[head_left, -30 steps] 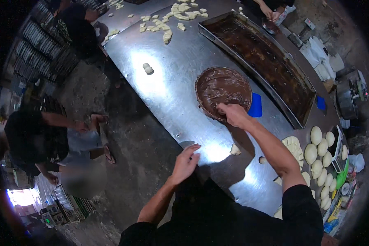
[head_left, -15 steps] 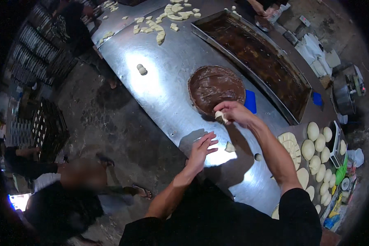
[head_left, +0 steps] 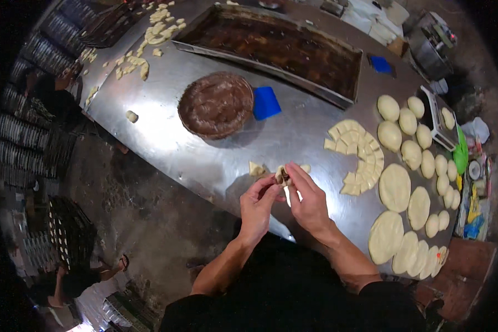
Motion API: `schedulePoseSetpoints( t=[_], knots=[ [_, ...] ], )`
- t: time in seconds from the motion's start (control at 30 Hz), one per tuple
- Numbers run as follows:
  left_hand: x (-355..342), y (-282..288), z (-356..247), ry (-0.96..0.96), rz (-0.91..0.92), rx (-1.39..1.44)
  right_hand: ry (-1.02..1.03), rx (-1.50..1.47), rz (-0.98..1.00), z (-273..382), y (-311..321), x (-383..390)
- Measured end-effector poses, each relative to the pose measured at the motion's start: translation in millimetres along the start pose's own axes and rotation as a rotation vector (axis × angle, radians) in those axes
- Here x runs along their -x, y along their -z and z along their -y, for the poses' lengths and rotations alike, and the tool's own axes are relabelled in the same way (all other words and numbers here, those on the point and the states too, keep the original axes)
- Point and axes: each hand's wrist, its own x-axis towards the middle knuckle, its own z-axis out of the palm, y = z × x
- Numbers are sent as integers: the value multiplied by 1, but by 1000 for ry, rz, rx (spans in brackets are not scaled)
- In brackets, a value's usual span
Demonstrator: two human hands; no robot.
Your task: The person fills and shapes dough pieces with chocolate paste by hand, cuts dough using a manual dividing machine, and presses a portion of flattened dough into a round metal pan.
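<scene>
Both hands meet over the near part of the metal table, gripping a small piece of dough (head_left: 282, 176) with dark brown filling showing in its opening. My left hand (head_left: 254, 209) pinches its left side between thumb and fingers. On the opposite side, the fingers of my right hand (head_left: 311, 206) press against the dough. A loose dough piece (head_left: 256, 169) lies just beyond my left fingers, and another pale dough bit (head_left: 305, 168) shows past my right fingertips. Farther off stands a round bowl (head_left: 205, 134) of brown paste (head_left: 217, 102), with a blue scraper (head_left: 266, 103) beside it.
A long metal tray (head_left: 293, 81) with brown residue lies beyond the bowl. To the right are cut dough pieces in a curve (head_left: 365, 160), dough balls (head_left: 389, 135), flattened dough ovals (head_left: 386, 238) and a scale (head_left: 438, 124). Two people (head_left: 50, 94) are at the left.
The view has turned rightward. My right hand has come from beside the bowl to my left hand with the dough. My left hand, open before, now grips the dough too.
</scene>
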Motion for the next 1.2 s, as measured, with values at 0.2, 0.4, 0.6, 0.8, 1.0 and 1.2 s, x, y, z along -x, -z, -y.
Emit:
schedulePoseSetpoints(
  t=[0.2, 0.4, 0.6, 0.8, 1.0, 1.2],
  knots=[
    [6, 0, -4, -79, 126, -190, 189, 147, 20, 10, 28, 20],
    [-27, 40, -14, 313, 506, 322, 135, 230, 74, 34, 15, -13],
    [-54, 64, -24, 400, 364, 198, 64, 170, 65, 3, -27, -34],
    [-70, 85, -24, 451, 360, 140, 100, 279, -47, 15, -57, -36],
    [-86, 76, -27, 447, 585, -51, 167, 468, -138, 25, -34, -37],
    [-63, 35, 13, 479, 654, -110, 163, 527, -266, -8, -9, 31]
  ],
)
